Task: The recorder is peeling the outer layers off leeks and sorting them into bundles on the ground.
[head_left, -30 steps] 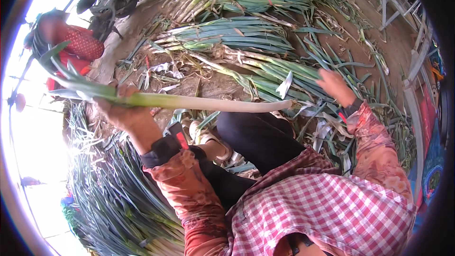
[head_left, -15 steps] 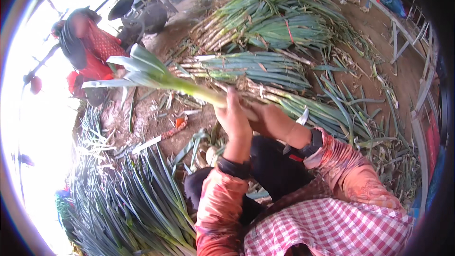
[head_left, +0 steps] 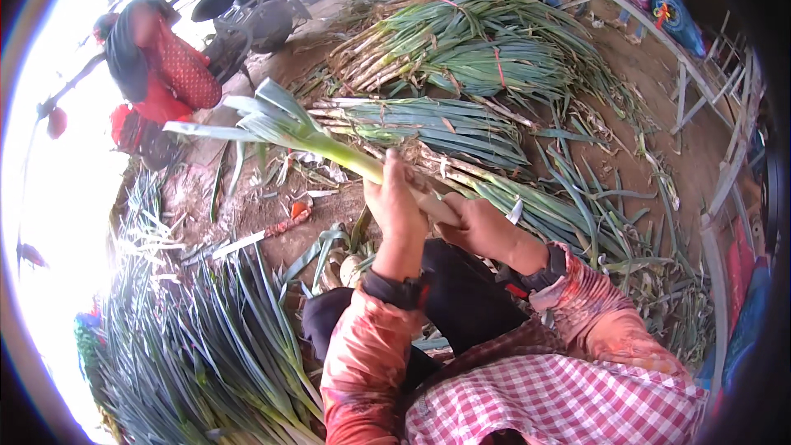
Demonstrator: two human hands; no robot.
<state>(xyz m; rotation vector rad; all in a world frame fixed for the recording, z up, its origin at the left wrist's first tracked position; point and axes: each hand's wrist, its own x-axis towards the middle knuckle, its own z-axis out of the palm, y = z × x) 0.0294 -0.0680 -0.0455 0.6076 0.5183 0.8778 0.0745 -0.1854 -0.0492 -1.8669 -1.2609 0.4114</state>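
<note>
Holds a single leek point(head_left: 350, 156) slantwise between left hand point(head_left: 395, 214) and right hand point(head_left: 486, 229), in the air before dark trousers point(head_left: 470, 292).
Spreads broad grey-green leaves point(head_left: 284, 121) toward the upper left (with one long leaf point(head_left: 198, 129) well out to the side), then narrows to a yellow-green neck and a smooth, white lower shaft point(head_left: 439, 210). Wraps the left hand snugly round the shaft near its middle, shows a short white stretch between, and curls the right hand closely over the white end, hiding the tip.
</note>
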